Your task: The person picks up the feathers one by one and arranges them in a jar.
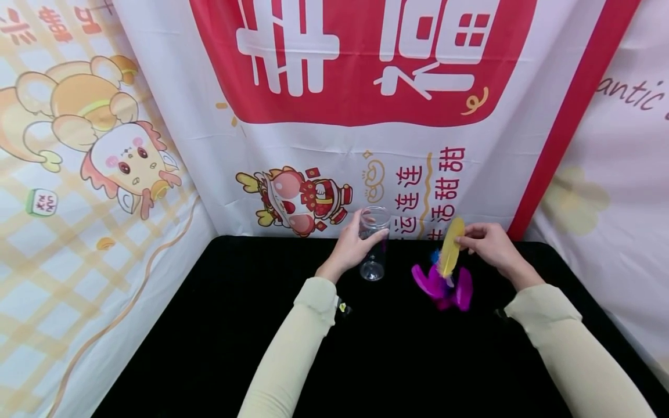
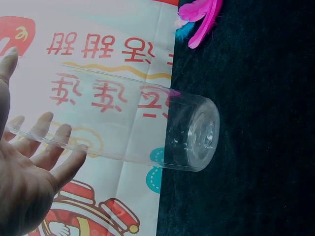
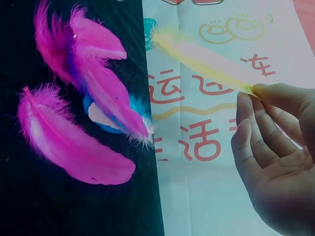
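Observation:
My left hand [image 1: 351,245] grips a clear, see-through cylindrical jar [image 1: 373,268] around its upper part, and the jar stands upright at the back of the black table. In the left wrist view the fingers [image 2: 69,167] curl along the wall of the jar [image 2: 197,132], which looks empty. To the right, my right hand [image 1: 488,247] pinches a yellow feather [image 1: 450,249] by one end between thumb and fingertips. The feather [image 3: 202,64] is raised, its fluffy end pointing away from the hand. Beneath it lies a loose pile of magenta feathers [image 1: 463,288], with blue and white ones [image 3: 106,118] partly covered.
A black cloth [image 1: 407,354] covers the table. White fabric printed with red characters and a cartoon figure [image 1: 308,197] hangs right behind the jar and feathers. Patterned side curtains [image 1: 78,261] stand along the left and right edges.

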